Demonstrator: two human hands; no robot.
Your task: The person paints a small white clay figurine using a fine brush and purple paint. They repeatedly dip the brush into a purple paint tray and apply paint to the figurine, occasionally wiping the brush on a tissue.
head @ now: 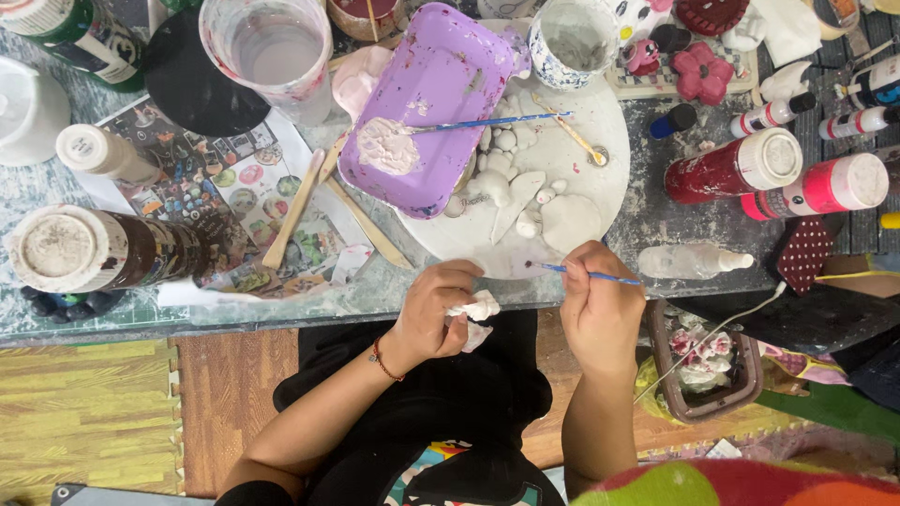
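At the near edge of the surface [656,220], just in front of the seated person, the left hand [433,319] has its fingers curled shut around a small white clay figure [478,307], holding it just off the edge above the lap. Just beside it, the right hand [600,305] pinches a thin blue-handled paintbrush [586,273] between closed fingers, the dark tip pointing left and lying over the rim of a round white board [614,141]. A red bead bracelet [384,362] circles the left wrist.

On the board lie several unpainted white clay pieces [525,192], small balls and flat shapes, close together. A purple tray [441,94] overlaps the board's left side, tilted, with a blob of pale pink paint [384,145] in its lower corner and a second blue brush [487,122] resting across it. Two wooden sticks [295,211] lie left of the tray on a printed sheet [234,201].

Farther out, a clear cup of cloudy water [277,52] stands at the top, and a patterned cup [572,42] near it. A brown bottle [103,248] lies on its side to the left; red [731,169] and pink [825,187] paint bottles lie to the right, with a small clear spray bottle [689,262] below them.
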